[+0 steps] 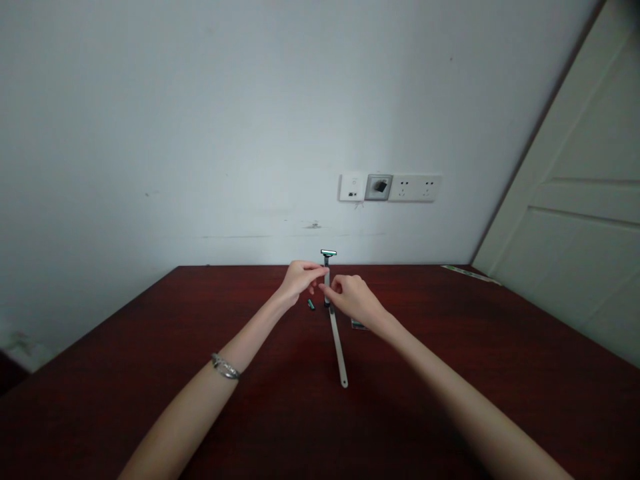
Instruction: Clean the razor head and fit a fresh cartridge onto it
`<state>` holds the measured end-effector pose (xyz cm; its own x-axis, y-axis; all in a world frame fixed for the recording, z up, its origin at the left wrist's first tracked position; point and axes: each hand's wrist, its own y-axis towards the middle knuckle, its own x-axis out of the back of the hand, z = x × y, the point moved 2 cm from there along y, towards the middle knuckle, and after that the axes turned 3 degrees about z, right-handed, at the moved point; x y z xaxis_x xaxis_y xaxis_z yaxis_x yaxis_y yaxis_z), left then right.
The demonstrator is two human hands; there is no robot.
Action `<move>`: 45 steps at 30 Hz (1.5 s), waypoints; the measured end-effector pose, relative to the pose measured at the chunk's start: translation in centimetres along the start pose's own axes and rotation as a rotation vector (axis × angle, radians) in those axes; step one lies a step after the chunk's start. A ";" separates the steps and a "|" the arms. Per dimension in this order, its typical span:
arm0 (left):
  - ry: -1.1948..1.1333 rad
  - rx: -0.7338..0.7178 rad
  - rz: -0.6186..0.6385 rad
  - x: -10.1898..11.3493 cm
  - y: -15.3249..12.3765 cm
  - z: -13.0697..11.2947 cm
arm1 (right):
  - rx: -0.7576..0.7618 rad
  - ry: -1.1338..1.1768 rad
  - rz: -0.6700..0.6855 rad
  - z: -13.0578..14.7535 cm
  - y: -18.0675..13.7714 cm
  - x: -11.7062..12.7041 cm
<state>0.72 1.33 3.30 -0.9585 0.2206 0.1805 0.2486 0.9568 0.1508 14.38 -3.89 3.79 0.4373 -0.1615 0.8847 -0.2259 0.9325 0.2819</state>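
Above the middle of the table, a razor point(327, 279) stands upright with its wide green-and-white blade head at the top. My left hand point(300, 277) pinches the upper part of its pale handle. On the other side, my right hand point(355, 297) has its thumb and finger closed at the handle's lower part. A long pale handle piece point(339, 350) with a hole at its end runs from the razor's base toward me. A small blade cartridge point(311, 305) lies left of the razor. Partly hidden behind my right wrist is a small flat packet point(358, 325).
The dark red table point(240, 427) meets a white wall point(200, 133) at its far edge. Sockets point(415, 188) are set in the wall. A thin printed strip point(470, 274) lies at the back right, close to a white door point(575, 200).
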 end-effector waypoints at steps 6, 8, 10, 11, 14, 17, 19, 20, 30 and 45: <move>0.016 0.024 0.001 0.0 0.2 0.3 | -0.018 -0.139 0.034 0.9 0.7 -0.3; 0.031 0.039 0.021 0.0 0.1 0.4 | -0.005 -0.156 0.052 1.1 0.8 -0.2; 0.059 0.039 0.066 0.3 0.1 0.2 | -0.002 -0.161 0.066 1.3 0.7 -0.1; 0.075 0.038 0.103 0.6 0.1 0.0 | -0.005 -0.160 0.071 1.3 0.6 -0.1; 0.154 0.069 0.232 2.2 0.2 -0.3 | -0.015 -0.144 0.091 1.5 0.0 -0.2; 0.253 0.086 0.156 4.9 0.8 -0.1 | -0.038 -0.115 0.173 1.5 -1.0 -1.0; 0.275 0.094 0.055 6.7 1.4 0.3 | -0.054 -0.095 0.256 1.6 -1.7 -1.9; 0.275 0.106 0.016 7.4 1.7 0.7 | -0.059 -0.086 0.294 1.6 -2.1 -2.5; 0.269 0.196 -0.098 10.2 3.1 3.3 | 0.037 -0.116 0.532 2.7 -4.0 -5.9; 0.273 0.247 -0.091 9.8 2.9 4.7 | 0.001 -0.090 0.536 2.5 -2.9 -7.1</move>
<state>-8.58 7.13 0.92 -0.8945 0.1053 0.4344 0.0908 0.9944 -0.0542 9.75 -6.28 -2.43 0.1838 0.3098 0.9329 -0.3975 0.8914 -0.2177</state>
